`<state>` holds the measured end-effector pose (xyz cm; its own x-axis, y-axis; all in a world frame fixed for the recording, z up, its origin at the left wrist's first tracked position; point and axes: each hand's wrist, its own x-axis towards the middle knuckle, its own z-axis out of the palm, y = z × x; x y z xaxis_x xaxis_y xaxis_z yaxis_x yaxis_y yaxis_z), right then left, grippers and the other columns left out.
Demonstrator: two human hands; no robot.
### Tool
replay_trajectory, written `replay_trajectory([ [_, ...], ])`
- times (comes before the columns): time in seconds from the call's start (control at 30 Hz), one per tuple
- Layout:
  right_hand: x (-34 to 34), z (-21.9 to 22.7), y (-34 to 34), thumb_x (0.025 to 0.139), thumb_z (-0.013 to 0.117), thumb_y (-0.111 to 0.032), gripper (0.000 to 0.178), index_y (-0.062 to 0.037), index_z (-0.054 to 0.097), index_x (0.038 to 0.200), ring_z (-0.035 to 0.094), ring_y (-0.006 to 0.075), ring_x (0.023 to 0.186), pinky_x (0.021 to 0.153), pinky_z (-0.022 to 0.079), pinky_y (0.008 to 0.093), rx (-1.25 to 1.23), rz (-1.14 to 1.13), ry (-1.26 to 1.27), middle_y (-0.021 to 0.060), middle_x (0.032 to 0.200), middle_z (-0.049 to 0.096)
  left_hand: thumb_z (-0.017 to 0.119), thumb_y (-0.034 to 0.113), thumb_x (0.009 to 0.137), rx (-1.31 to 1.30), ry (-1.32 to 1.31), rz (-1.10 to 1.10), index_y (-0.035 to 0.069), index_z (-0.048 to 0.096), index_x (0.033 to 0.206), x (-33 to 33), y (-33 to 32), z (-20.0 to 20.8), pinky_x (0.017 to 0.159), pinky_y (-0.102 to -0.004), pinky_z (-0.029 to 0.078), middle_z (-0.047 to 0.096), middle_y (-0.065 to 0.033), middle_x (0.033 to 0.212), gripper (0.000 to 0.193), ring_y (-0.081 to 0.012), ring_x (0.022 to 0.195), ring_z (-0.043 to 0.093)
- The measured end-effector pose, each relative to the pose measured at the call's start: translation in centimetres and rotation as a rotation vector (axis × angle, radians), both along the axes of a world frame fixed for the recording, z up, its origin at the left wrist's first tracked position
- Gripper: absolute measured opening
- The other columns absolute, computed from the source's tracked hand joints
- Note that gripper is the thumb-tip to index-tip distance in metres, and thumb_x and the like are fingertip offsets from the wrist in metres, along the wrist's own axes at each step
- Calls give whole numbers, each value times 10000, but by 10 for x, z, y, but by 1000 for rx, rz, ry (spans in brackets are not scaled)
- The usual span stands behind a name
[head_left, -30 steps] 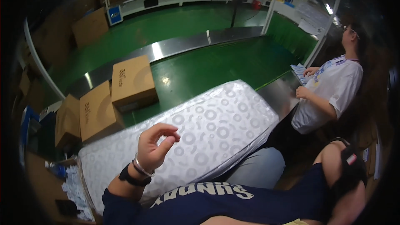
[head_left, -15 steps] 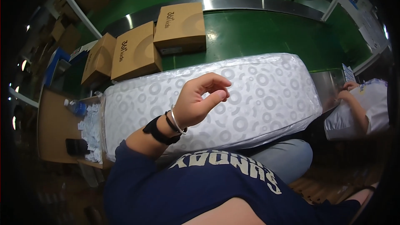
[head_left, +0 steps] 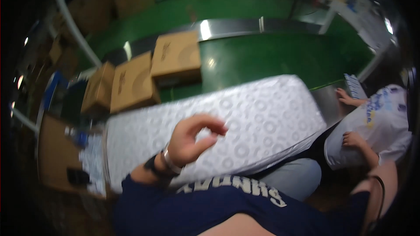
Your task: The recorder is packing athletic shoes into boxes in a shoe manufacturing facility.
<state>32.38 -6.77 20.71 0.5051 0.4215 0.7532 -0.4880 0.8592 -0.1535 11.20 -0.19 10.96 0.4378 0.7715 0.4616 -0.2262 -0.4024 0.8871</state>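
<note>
My left hand (head_left: 192,140) hovers above a long package (head_left: 262,105) wrapped in clear film over white paper with grey rings. Its fingers curl loosely and the thumb stands apart; nothing is in it. A black band and a silvery bangle circle that wrist. Of my right arm (head_left: 378,188) only a bare part shows at the lower right, with a thin dark cord by it; its hand is not visible. Beyond the package, three brown cardboard boxes (head_left: 176,57) stand in a row on the green surface.
An open carton (head_left: 54,153) at the left holds many white slips (head_left: 92,159), a blue-labelled bottle (head_left: 79,137) and a black object (head_left: 78,176). At the right sits a co-worker in a white top (head_left: 372,122), one hand near a blue-and-white sheet (head_left: 354,86). A metal strip (head_left: 236,28) crosses behind.
The view has tilted, so the package and boxes sit lower. My left hand stays over the package in a similar loose curl. The co-worker's hands have moved apart. More of my right arm shows.
</note>
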Motion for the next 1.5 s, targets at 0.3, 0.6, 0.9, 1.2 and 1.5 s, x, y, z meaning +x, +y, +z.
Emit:
replay_trajectory([
  [0.3, -23, 48, -67, 840, 517, -174, 165, -54, 621, 887, 606, 128, 799, 831, 445, 265, -240, 95, -9, 20, 784, 643, 429, 233, 885, 321, -505, -405, 47, 462, 1207, 36, -70, 104, 1032, -360, 218, 427, -181, 1251, 373, -242, 1199, 354],
  [0.6, -19, 15, -78, 844, 507, -160, 171, -55, 555, 970, 575, 123, 862, 846, 435, 265, -171, -95, 53, 37, 863, 615, 419, 218, 895, 85, -639, -832, 25, 452, 1204, 53, -75, 101, 1024, -318, 232, 425, -173, 1254, 366, -227, 1195, 359],
  [0.9, -23, -3, -63, 849, 495, -143, 232, -55, 480, 1063, 541, 116, 933, 862, 425, 265, -51, -269, 9, 57, 952, 583, 409, 203, 904, -93, -868, -1196, 3, 442, 1201, 61, -69, 95, 1015, -276, 247, 424, -166, 1257, 360, -212, 1191, 365],
  [1.2, -25, -1, -51, 853, 484, -126, 321, -56, 406, 1157, 506, 110, 1004, 878, 415, 266, 213, -462, -46, 77, 1040, 550, 371, 162, 916, 250, -1087, -1067, -32, 417, 1204, 72, -75, 107, 1018, -256, 255, 418, -154, 1266, 350, -199, 1198, 358],
  [1.5, -27, -19, -58, 858, 472, -110, 420, -56, 332, 1250, 472, 103, 1075, 894, 405, 266, 443, -602, -78, 96, 1129, 518, 296, 85, 932, 1002, -1242, -160, -88, 371, 1211, 87, -82, 107, 1035, -253, 260, 407, -136, 1283, 337, -184, 1217, 339],
])
